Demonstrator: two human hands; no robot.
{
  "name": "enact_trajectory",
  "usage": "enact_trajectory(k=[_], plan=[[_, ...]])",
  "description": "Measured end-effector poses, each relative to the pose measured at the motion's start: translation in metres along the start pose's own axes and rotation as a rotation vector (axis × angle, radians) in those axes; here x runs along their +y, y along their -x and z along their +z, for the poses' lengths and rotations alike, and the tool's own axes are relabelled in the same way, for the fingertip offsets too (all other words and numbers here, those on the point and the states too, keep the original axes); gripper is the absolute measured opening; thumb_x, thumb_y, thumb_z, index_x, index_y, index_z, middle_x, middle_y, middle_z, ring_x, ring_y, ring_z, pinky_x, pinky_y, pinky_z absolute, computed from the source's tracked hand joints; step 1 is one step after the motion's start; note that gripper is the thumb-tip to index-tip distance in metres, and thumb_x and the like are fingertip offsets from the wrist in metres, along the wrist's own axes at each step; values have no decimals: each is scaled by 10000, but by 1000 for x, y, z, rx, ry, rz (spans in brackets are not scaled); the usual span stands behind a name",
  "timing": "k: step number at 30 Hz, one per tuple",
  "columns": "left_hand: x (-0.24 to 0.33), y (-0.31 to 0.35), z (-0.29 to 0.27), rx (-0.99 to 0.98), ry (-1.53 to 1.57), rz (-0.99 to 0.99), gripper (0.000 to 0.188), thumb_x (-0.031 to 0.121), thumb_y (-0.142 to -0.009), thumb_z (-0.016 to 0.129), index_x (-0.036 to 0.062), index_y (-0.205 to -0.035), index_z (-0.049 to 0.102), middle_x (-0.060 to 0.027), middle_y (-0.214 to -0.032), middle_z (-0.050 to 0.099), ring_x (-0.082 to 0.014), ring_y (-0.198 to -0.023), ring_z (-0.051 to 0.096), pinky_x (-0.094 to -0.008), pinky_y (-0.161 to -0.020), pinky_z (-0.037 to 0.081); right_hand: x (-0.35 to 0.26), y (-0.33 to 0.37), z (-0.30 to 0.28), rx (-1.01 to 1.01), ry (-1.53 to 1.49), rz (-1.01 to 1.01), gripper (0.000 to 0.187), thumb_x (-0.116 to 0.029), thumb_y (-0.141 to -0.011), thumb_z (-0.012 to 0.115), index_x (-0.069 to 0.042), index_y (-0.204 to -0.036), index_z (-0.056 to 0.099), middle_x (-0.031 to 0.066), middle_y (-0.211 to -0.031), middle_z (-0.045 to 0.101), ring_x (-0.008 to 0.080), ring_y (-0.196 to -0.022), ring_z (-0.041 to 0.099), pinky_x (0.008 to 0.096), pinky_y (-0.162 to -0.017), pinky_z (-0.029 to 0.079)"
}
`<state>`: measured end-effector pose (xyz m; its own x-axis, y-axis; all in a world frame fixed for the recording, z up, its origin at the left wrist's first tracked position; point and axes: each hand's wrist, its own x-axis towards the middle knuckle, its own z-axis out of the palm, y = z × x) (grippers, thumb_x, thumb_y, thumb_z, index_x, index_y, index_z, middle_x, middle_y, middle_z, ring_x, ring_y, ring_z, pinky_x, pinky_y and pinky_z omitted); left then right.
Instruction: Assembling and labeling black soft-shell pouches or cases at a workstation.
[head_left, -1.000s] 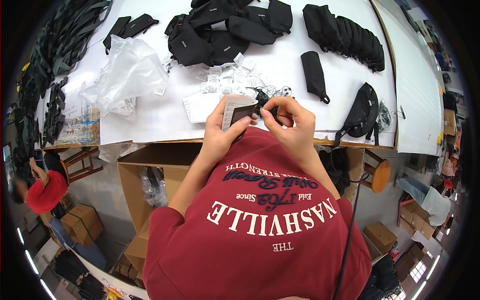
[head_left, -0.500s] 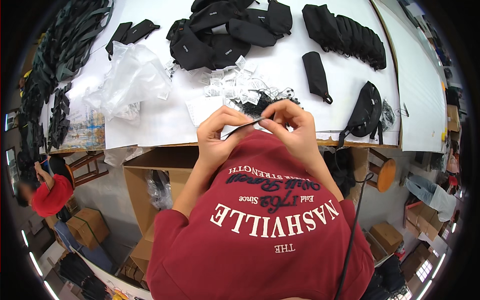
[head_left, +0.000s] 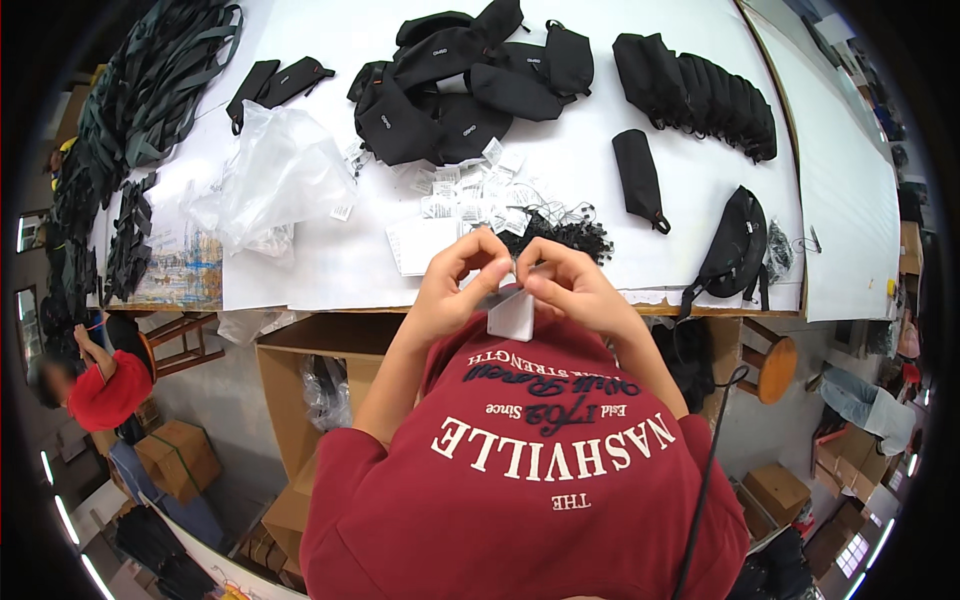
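Note:
My left hand (head_left: 458, 283) and my right hand (head_left: 570, 285) meet above my lap, just in front of the table edge. Both are closed in a pinch, fingertips almost touching. A small white tag (head_left: 512, 316) hangs between them; its upper end is hidden by the fingers. Just beyond on the table lie a stack of white cards (head_left: 420, 246), a loose heap of printed white labels (head_left: 470, 190) and a tangle of black cords (head_left: 560, 228). A pile of black pouches (head_left: 440, 95) sits farther back.
A row of black pouches (head_left: 700, 95) lies at the back right, a single pouch (head_left: 638, 175) nearer. A black waist bag (head_left: 733, 245) rests by the right edge. Clear plastic bags (head_left: 280, 175) and dark straps (head_left: 150, 90) are on the left. Below stands an open cardboard box (head_left: 285, 380).
A thin dark strip showed between my fingers before; now the white tag hangs there. My hands have drawn closer together and sit slightly lower in view.

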<state>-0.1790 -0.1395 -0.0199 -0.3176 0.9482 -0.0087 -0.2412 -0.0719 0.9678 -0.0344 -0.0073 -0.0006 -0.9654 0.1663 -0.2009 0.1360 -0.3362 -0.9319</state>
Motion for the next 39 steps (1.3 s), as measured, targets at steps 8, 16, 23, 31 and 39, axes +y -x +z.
enact_trajectory(k=[8, 16, 23, 31, 39], plan=[[-42, -112, -93, 225, -251, 19, 152, 175, -885, 613, 32, -934, 597, -24, -853, 609, -104, -708, 584, -233, -635, 464, 14, -7, -10, 279, -46, 30, 128, -132, -910, 578, -12, -884, 614, -2, -712, 595, 20, -460, 422, 177, -410, 309], [-86, -212, -247, 815, -1037, -94, 519, 287, -707, 746, -2, -1099, 566, -171, -1052, 570, -291, -1025, 569, -369, -877, 455, 24, -2, -15, 262, -153, 33, 126, -121, -889, 598, 2, -877, 622, 33, -791, 630, 29, -467, 446, 184, -415, 330], [-50, -191, -158, 616, -956, 275, 312, 197, -717, 701, 23, -954, 597, -110, -872, 584, -206, -724, 572, -317, -674, 468, 35, 5, -26, 441, -131, -74, 143, -151, -906, 572, -13, -922, 606, 8, -528, 526, 42, -432, 449, 181, -416, 314], [-34, -96, -42, 30, -755, 527, 249, 30, -746, 629, 41, -994, 652, -82, -966, 675, -222, -826, 619, -309, -760, 484, 41, 6, -27, 544, 19, 2, 119, -153, -896, 588, -36, -918, 593, 4, -546, 556, 38, -442, 461, 187, -413, 330], [-57, -28, 9, 80, -517, 141, 249, -12, -742, 679, 44, -983, 658, -42, -925, 649, -89, -715, 573, -214, -609, 443, 50, 21, -15, 642, 540, -145, 106, -128, -847, 629, -30, -886, 637, 19, -523, 534, 42, -443, 459, 231, -424, 316]])
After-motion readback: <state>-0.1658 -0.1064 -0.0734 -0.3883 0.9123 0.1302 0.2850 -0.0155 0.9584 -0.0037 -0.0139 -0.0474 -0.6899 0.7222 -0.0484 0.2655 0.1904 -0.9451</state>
